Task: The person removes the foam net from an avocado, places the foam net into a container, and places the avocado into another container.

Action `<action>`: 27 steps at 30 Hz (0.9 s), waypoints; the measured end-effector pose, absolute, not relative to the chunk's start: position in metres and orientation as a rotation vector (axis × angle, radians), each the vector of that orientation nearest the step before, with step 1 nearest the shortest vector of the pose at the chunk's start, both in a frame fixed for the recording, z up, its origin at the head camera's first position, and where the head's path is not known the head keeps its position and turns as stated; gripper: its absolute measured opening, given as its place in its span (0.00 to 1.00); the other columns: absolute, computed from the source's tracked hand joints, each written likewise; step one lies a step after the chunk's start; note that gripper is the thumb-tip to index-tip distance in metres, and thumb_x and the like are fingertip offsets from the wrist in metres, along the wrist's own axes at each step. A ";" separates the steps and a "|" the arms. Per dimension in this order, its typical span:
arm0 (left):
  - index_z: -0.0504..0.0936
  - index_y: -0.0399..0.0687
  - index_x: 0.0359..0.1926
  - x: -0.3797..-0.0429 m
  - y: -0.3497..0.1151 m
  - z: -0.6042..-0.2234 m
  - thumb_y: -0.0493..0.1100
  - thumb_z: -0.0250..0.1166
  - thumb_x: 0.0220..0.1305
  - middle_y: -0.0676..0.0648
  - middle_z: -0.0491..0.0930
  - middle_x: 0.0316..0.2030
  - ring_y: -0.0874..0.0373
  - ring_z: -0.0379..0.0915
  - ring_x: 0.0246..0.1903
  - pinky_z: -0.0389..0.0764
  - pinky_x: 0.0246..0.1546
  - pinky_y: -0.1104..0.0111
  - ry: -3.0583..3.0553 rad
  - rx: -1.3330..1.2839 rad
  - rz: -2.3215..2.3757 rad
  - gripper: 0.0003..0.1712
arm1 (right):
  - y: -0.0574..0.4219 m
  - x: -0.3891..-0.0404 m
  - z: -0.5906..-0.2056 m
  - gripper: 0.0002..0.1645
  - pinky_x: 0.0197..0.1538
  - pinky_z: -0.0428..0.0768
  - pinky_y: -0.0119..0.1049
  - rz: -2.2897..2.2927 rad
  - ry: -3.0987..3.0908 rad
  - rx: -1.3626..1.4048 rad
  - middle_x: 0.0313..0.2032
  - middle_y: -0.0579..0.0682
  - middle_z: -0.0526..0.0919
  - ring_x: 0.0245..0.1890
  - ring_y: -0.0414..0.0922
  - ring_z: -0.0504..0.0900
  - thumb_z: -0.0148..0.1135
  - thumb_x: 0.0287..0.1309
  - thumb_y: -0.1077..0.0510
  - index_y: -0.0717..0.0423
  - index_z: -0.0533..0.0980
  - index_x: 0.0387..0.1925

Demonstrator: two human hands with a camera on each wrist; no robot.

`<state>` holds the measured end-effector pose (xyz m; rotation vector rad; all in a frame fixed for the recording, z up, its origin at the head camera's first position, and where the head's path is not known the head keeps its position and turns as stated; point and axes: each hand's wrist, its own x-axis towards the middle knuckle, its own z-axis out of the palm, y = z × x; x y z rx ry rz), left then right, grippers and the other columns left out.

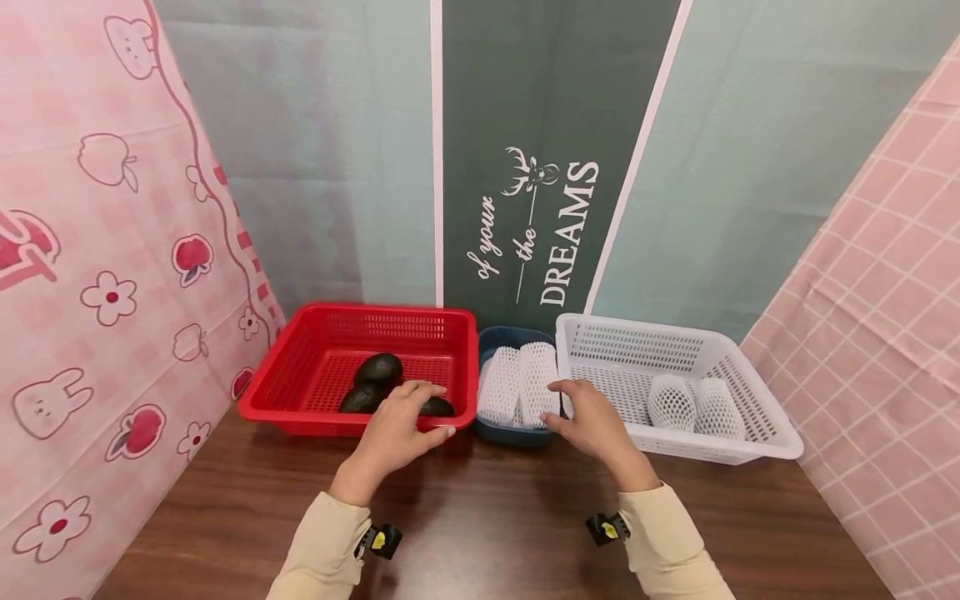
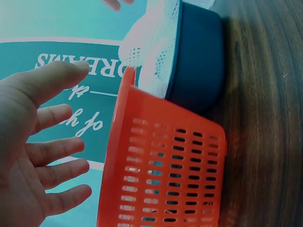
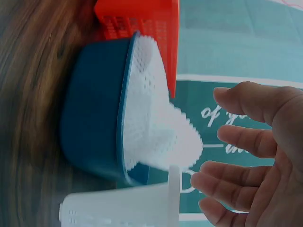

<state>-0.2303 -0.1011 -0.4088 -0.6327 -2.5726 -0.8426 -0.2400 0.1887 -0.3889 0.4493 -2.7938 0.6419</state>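
Note:
My left hand point(image 1: 397, 429) hovers over the front right part of the red basket point(image 1: 300, 412), fingers spread and relaxed, holding nothing. Below and around it lie three dark avocados point(image 1: 378, 368), one partly hidden by the fingers. My right hand point(image 1: 596, 421) is beside the white foam net sleeves point(image 1: 537, 379) that stick out of a small blue bin point(image 1: 517, 435). Its fingertips overlap the right-hand sleeve in the head view. In the right wrist view its fingers point(image 3: 246, 142) are loosely bent and apart from the sleeves, with nothing between them.
A white basket point(image 1: 637, 329) stands right of the blue bin, with two rounded foam-net-covered pieces point(image 1: 671, 404) inside. All three containers stand side by side on the brown wooden table point(image 1: 480, 517). Printed cloth point(image 1: 360, 167) hangs behind, and pink cloths flank both sides.

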 end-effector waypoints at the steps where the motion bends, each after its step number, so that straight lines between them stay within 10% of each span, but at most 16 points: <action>1: 0.78 0.46 0.50 -0.230 -0.099 -0.409 0.49 0.77 0.40 0.46 0.75 0.48 0.52 0.70 0.47 0.76 0.43 0.56 -2.573 -0.643 -0.831 0.33 | 0.192 -0.240 -0.389 0.25 0.44 0.73 0.52 0.635 -2.792 0.440 0.42 0.61 0.78 0.43 0.58 0.76 0.70 0.46 0.55 0.61 0.77 0.47; 27: 0.79 0.48 0.49 -0.229 -0.062 -0.416 0.55 0.74 0.44 0.46 0.75 0.48 0.52 0.70 0.48 0.71 0.46 0.54 -2.564 -0.847 -0.712 0.31 | 0.268 -0.259 -0.404 0.27 0.43 0.70 0.58 0.581 -2.866 0.252 0.44 0.70 0.74 0.45 0.64 0.72 0.66 0.49 0.58 0.70 0.73 0.50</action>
